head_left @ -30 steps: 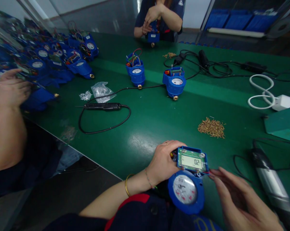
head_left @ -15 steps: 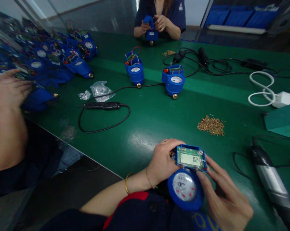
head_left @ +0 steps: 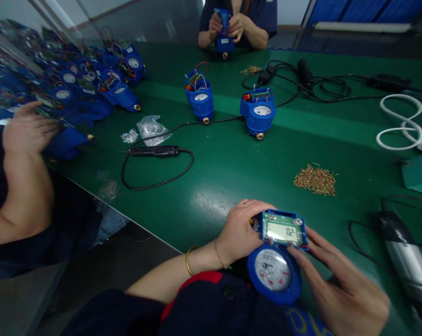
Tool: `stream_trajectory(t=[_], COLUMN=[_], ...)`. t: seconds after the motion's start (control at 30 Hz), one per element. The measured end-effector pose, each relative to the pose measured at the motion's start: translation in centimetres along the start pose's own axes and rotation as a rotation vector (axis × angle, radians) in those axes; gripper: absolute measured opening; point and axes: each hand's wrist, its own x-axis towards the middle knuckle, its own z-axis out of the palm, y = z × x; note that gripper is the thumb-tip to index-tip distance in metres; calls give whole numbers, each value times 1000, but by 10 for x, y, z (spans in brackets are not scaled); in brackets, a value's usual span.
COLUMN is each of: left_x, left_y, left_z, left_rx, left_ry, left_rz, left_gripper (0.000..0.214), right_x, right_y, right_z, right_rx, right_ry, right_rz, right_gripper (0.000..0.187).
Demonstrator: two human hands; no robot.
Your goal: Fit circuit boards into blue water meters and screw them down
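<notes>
A blue water meter (head_left: 274, 270) is between my hands at the near edge of the table, its round dial facing up. Its upper box holds a green circuit board with a lit display (head_left: 282, 232) that reads 0.2. My left hand (head_left: 242, 232) wraps the left side of the box, where some wires show beside the fingers. On the other side, my right hand (head_left: 344, 275) grips the box's right edge between thumb and fingers. A pile of small brass-coloured screws (head_left: 315, 180) lies beyond the meter.
Two more water meters (head_left: 201, 103) (head_left: 259, 116) stand mid-table. A black electric screwdriver (head_left: 154, 151) lies left, near a plastic bag (head_left: 152, 130); a silver-and-black power tool (head_left: 405, 256) lies right. Many meters crowd the far left. A co-worker's arm (head_left: 27, 172) is at left; another person (head_left: 237, 28) works opposite.
The whole view has shifted a little, so most things sit further right. Both my hands keep the same hold on the meter. The co-worker opposite has shifted their hands on a blue meter.
</notes>
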Motion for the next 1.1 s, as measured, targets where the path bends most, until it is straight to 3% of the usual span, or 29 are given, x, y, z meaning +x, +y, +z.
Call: stream_trajectory(t=[0.13,0.33,0.73,0.8,0.97,1.1], left_x=[0,0,1,4,18,22], left_y=[1,5,6,6,-4,-17], left_z=[-1,-2,-3,-11,-39,-45], left_rx=[-1,-4,22,26,-113,-259], left_ry=[6,-3,-19,-91,-443,-498], left_rz=[-18,-24,-20,-27,-7,-102], left_gripper=[28,28,28,29,49,57], right_x=[4,21,38,38,39,43], right_y=[9,18,11,13,18,24], right_z=[1,12,15,16,17,17], right_rx=[17,220,167,188,217,262], right_ry=[-29,-232,-260,-251,-251,-271], right_rz=[10,-112,-209,-218,-231,-273], right_gripper=[65,91,71,70,72,69])
